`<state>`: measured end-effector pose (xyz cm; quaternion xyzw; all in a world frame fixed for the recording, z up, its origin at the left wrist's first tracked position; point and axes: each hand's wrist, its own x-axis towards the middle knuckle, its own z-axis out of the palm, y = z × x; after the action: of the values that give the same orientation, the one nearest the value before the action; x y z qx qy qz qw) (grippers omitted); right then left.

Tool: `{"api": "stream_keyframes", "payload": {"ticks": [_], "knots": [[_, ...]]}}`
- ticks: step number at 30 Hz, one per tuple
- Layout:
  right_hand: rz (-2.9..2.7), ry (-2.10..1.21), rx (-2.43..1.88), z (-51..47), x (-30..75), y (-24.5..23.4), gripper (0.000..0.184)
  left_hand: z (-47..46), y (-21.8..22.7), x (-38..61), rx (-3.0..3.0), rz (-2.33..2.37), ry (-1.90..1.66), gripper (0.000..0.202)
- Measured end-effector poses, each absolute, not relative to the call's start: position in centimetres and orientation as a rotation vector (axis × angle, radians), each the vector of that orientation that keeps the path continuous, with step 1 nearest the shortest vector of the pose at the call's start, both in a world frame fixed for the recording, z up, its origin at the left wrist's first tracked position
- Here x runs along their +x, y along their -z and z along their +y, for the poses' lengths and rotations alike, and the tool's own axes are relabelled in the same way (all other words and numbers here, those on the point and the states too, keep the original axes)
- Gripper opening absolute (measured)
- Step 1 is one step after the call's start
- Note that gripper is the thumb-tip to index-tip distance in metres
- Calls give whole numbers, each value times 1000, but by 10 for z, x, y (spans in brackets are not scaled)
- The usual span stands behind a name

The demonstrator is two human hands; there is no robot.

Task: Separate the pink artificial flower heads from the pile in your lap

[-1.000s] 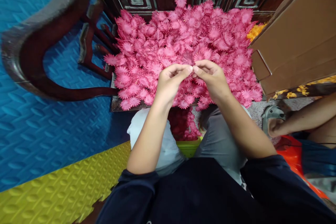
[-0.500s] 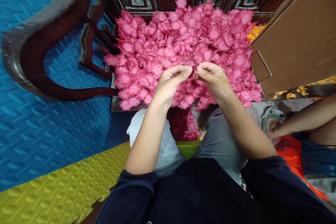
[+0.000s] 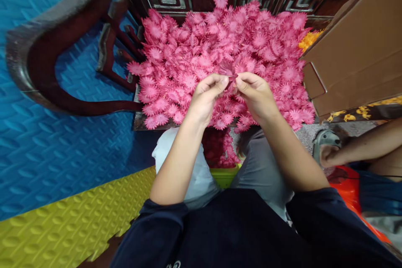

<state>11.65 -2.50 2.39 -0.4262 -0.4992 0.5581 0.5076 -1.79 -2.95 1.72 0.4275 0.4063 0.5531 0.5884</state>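
Observation:
Between my fingertips is a dark pink artificial flower (image 3: 227,68), its petals fanned away from me. My left hand (image 3: 209,92) pinches it with thumb and forefinger. My right hand (image 3: 256,94) is closed in a pinch on its right side, the thumb close to the left one. Beneath and beyond both hands spreads a thick heap of pink artificial flowers (image 3: 182,56), lying on a dark wooden seat (image 3: 138,123). The middle of the held flower is partly covered by my fingers.
A curved wooden armrest (image 3: 28,63) rises at the left over blue matting (image 3: 63,150). At the right stands a cardboard box (image 3: 361,46), with yellow flowers (image 3: 309,39) beside it. A green container (image 3: 224,178) with pink pieces sits between my legs. Another person's leg (image 3: 361,144) is at the right.
The view has shifted slightly. Both hands stay at nearly the same place, still pinching the dark pink flower.

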Motion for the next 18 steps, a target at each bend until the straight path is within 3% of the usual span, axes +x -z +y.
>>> {"api": "stream_keyframes", "payload": {"ticks": [7,18], "knots": [[-1312,-1269,-1040,-27,122,-26,37,-30,-15,-19,1017,877,-1376,37],[-1372,-1226,-1011,-26,126,-29,37,-27,-15,-20,902,829,-1317,32]]}}
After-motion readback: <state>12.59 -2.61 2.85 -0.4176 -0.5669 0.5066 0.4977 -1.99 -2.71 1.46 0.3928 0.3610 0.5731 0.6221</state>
